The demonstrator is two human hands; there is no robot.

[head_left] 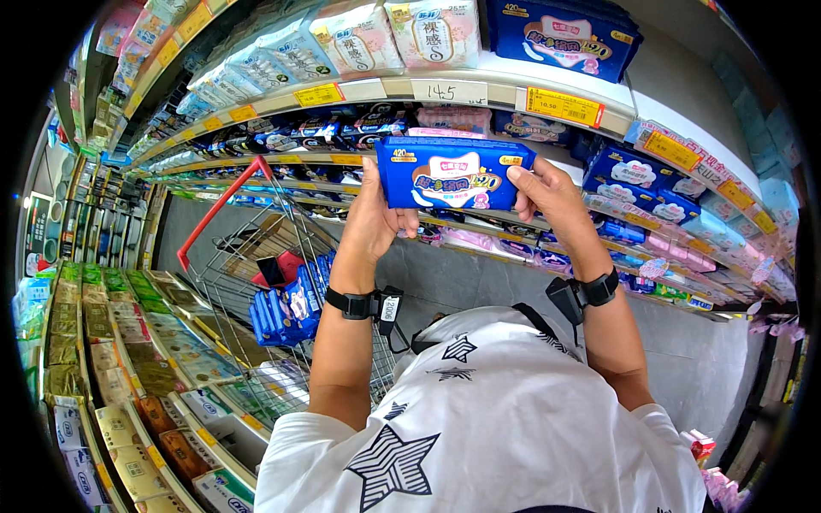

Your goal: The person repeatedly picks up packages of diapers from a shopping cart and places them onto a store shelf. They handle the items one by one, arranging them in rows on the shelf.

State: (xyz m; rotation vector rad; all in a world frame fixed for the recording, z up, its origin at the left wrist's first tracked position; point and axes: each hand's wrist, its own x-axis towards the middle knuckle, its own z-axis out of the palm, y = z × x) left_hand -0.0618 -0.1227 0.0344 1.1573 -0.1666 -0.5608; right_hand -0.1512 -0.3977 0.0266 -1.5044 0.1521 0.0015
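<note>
A blue, flat pack of sanitary pads (449, 175) is held level in front of the shelves, its printed front turned up toward me. My left hand (374, 215) grips its left end, with the thumb along the side edge and the fingers beneath. At the other end my right hand (549, 195) pinches the corner, thumb on the front face. Similar blue packs (560, 38) are stacked on the shelf beyond, to the upper right. Parts of the lower shelves are hidden behind the pack and my hands.
Left of me stands a wire shopping cart (224, 282) with a red handle (214, 214); it holds several blue packs (291, 303) and a cardboard box (261, 244). Pink-and-white packs (351, 38) line the upper shelf edge (402, 90). Tissue packs (111, 368) fill the left-hand display. Grey floor (684, 355) lies to the right.
</note>
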